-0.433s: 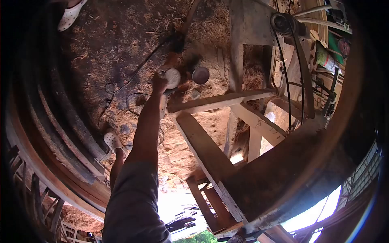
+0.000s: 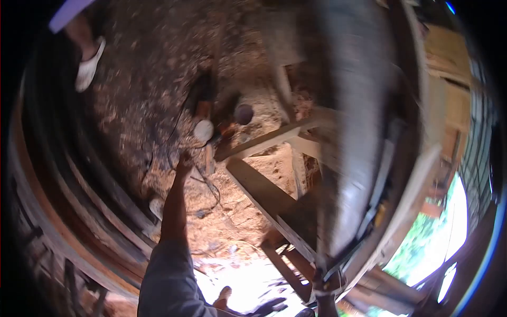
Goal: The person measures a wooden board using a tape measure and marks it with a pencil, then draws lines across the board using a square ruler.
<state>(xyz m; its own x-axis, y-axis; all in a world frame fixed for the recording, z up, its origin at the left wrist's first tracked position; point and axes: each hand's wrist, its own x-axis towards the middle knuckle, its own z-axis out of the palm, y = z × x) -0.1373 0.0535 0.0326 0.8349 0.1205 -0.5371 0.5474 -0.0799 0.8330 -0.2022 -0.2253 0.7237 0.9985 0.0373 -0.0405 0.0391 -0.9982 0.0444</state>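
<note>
Head view shows the person's left hand (image 2: 184,165) reaching low over a sawdust-strewn floor (image 2: 237,203), its bare forearm (image 2: 175,211) running back to a grey sleeve (image 2: 168,277). Motion blur softens the fingers, so one cannot tell whether they are spread, curled or closed around something. The right hand cannot be made out.

Just ahead of the fingers and slightly to their right sits a pale round disc (image 2: 203,131), apart from them, with a reddish-brown block (image 2: 202,110) directly beyond it. Farther ahead and to the right of the fingers lies a dark round disc (image 2: 244,114). Close on their right is a narrow strip of wood (image 2: 209,158), and behind it, nearer the forearm, a dark cable (image 2: 215,193) loops across the sawdust.

Well to the right of the fingers stands a timber frame, where a slanting wooden bar (image 2: 261,141) points toward them and a broad board (image 2: 264,187) angles away behind. A large grey shape (image 2: 362,121), badly blurred, looms beyond. To their left run long dark timbers (image 2: 100,182), and left and behind rests a pale clog (image 2: 157,207). Far ahead and left, another person's lower leg (image 2: 82,38) ends in a white clog (image 2: 90,70).
</note>
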